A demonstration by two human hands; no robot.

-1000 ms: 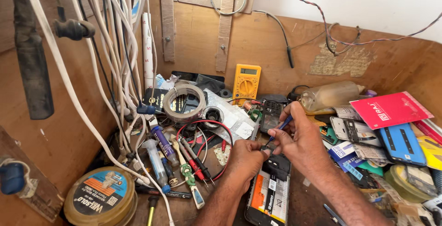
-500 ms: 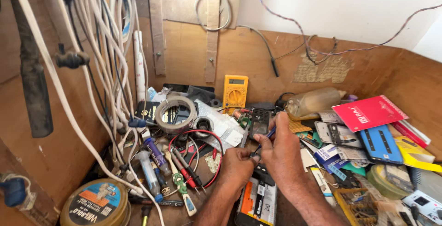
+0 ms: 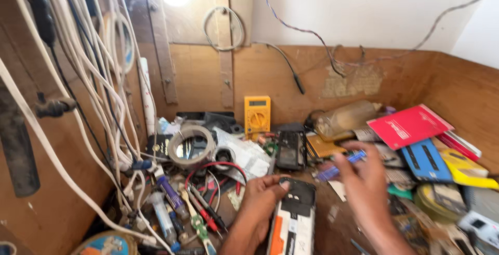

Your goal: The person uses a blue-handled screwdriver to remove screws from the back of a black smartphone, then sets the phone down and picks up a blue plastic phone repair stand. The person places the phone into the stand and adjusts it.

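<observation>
An opened phone with its back cover off lies on the cluttered wooden bench. My left hand rests at its upper left corner, with thumb and fingers holding its top edge. My right hand, blurred by motion, is raised to the right of the phone. It holds a small blue-handled screwdriver whose tip points left.
A yellow multimeter stands against the back wall with red and black probe leads before it. A tape roll, another opened phone, a red booklet, blue and yellow packets, and hanging white cables crowd the bench.
My right hand has lifted off the phone and swung right with the screwdriver. The left hand stays on the phone. The camera has tilted up and shifted.
</observation>
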